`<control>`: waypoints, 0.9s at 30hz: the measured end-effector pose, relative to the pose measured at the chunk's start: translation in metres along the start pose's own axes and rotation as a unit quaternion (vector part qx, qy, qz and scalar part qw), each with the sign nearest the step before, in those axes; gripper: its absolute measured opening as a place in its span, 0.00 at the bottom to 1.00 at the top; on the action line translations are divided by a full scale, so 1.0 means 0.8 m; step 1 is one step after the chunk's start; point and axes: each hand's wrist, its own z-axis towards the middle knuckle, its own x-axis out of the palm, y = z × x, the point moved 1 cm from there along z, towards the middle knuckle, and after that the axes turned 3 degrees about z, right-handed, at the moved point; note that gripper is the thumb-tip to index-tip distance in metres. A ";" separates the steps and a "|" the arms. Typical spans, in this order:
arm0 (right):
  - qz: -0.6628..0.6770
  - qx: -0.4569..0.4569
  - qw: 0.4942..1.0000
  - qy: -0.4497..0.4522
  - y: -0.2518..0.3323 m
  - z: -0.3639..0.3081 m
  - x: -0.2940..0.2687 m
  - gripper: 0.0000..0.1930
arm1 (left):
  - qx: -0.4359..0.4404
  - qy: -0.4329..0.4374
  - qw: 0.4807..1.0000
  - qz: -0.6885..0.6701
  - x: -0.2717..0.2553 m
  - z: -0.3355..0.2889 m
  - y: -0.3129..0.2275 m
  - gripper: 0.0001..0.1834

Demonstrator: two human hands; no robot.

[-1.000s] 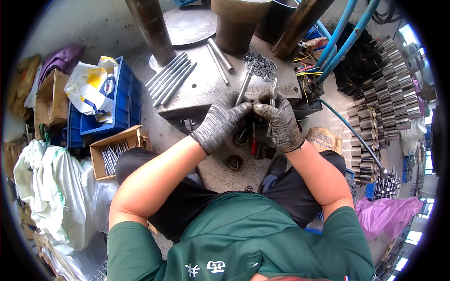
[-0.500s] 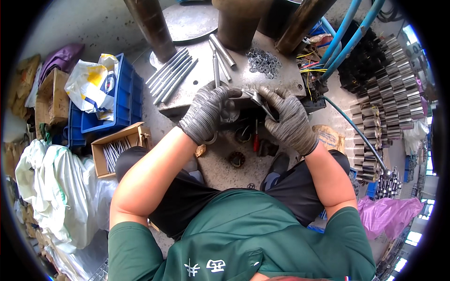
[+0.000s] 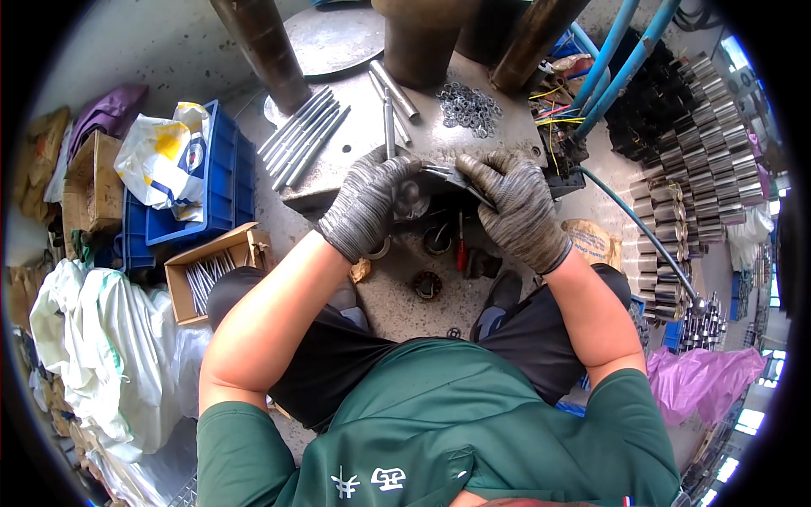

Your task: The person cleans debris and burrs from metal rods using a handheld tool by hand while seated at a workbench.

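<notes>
Both hands wear grey knit gloves and meet over the near edge of a metal worktable (image 3: 338,173). My left hand (image 3: 366,201) is closed around a slim metal rod (image 3: 389,127) that points away from me. Pliers (image 3: 459,178) sit in my closed right hand (image 3: 522,207), their narrow jaws turned left toward my left fingertips. Whether the jaws grip anything is too small to tell. Farther back on the table lies a pile of small metal rings (image 3: 470,110). Several similar rods (image 3: 304,135) rest side by side to the left.
Thick dark columns (image 3: 262,51) rise from the table. A thicker metal tube (image 3: 395,89) lies at its middle. To the left are a blue crate (image 3: 228,160) and a cardboard box (image 3: 182,279) of metal pins. Stacked metal cylinders (image 3: 710,135) and blue hoses (image 3: 621,72) stand right. A red-handled tool (image 3: 461,253) is below.
My right hand has shifted slightly left, bringing the pliers' jaws closer to my left fingertips. The left hand keeps its hold on the rod.
</notes>
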 end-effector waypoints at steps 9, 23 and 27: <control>0.035 0.073 0.997 0.001 -0.015 -0.010 -0.006 0.26 | 0.074 0.026 0.978 0.192 0.000 -0.003 -0.004 0.13; 0.177 0.215 0.957 0.081 -0.030 -0.006 -0.049 0.26 | 0.180 0.034 0.935 0.304 -0.010 -0.012 -0.002 0.16; 0.247 0.223 0.931 0.149 -0.050 -0.010 -0.062 0.28 | 0.124 0.049 0.945 0.299 -0.005 -0.022 -0.013 0.15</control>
